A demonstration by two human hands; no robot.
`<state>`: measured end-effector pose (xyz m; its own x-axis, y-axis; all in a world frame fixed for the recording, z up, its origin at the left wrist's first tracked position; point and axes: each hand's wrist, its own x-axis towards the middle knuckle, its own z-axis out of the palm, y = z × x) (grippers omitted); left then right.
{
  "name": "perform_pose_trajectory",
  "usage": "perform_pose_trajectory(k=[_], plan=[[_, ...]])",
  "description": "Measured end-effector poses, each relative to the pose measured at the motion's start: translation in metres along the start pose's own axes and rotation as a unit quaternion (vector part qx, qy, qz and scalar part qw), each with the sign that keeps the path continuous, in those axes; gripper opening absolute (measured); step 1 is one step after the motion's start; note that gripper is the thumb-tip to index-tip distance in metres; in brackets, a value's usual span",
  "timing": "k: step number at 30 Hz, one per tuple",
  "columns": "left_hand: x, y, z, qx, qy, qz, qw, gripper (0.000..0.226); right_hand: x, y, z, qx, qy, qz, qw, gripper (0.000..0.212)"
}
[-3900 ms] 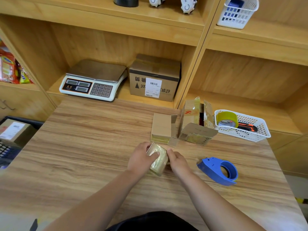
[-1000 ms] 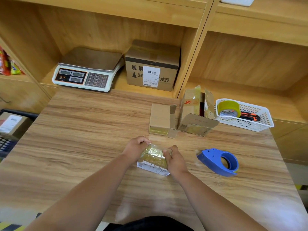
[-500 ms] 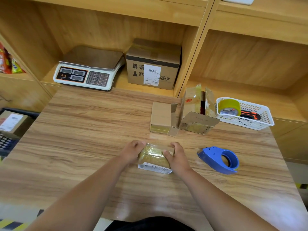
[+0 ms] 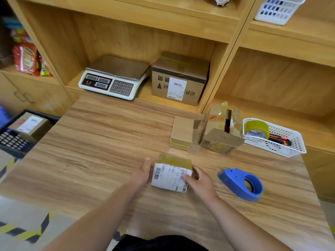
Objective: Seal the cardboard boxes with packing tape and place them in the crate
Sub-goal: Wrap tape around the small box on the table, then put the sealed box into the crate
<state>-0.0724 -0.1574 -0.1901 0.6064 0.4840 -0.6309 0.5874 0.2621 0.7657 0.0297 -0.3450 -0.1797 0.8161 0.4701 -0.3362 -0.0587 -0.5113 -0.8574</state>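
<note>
A small taped cardboard box with a white shipping label facing up lies on the wooden table. My left hand holds its left side and my right hand grips its right side, thumb on the label. A blue tape dispenser lies on the table just right of my right hand. Two more cardboard boxes, one small and plain, one with open flaps, stand behind. A black crate at the far left, below table level, holds a labelled box.
A white basket with a tape roll and an orange cutter sits at the right. On the shelf behind are a weighing scale and a larger labelled box. Snack packets fill the left shelf.
The box has been turned between my hands so that its white label now faces up; earlier its taped brown face was uppermost. Both hands stay on its sides.
</note>
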Motion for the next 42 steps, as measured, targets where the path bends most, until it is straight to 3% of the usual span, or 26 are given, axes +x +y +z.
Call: perform_pose_trajectory(k=[2, 5, 11, 20, 24, 30, 37, 42], plan=[[-0.009, -0.007, -0.002, 0.018, 0.036, -0.006, 0.999, 0.055, 0.0, -0.001, 0.001, 0.0, 0.007, 0.006, 1.0, 0.031], [-0.031, -0.017, 0.001, 0.023, 0.022, -0.019, 0.999, 0.052, -0.007, 0.001, 0.005, -0.018, 0.014, 0.021, 1.0, 0.028], [-0.084, -0.048, 0.005, -0.06, 0.013, -0.007, 0.998, 0.021, -0.031, 0.007, 0.014, -0.043, -0.036, 0.026, 0.998, 0.02], [-0.158, -0.083, -0.033, -0.142, 0.189, -0.01, 0.972, 0.021, -0.067, -0.02, 0.081, -0.075, -0.172, -0.013, 0.982, 0.029], [-0.182, -0.099, -0.079, -0.174, 0.259, 0.024, 0.95, 0.019, -0.088, -0.045, 0.131, -0.083, -0.239, -0.034, 0.967, 0.03], [-0.212, -0.132, -0.174, -0.231, 0.304, 0.042, 0.923, 0.025, -0.119, -0.095, 0.233, -0.09, -0.289, -0.075, 0.95, 0.029], [-0.246, -0.184, -0.323, -0.281, 0.361, 0.053, 0.888, 0.02, -0.164, -0.149, 0.394, -0.119, -0.323, -0.125, 0.931, 0.024], [-0.258, -0.212, -0.415, -0.285, 0.363, 0.047, 0.886, 0.024, -0.19, -0.175, 0.484, -0.121, -0.335, -0.134, 0.925, 0.017]])
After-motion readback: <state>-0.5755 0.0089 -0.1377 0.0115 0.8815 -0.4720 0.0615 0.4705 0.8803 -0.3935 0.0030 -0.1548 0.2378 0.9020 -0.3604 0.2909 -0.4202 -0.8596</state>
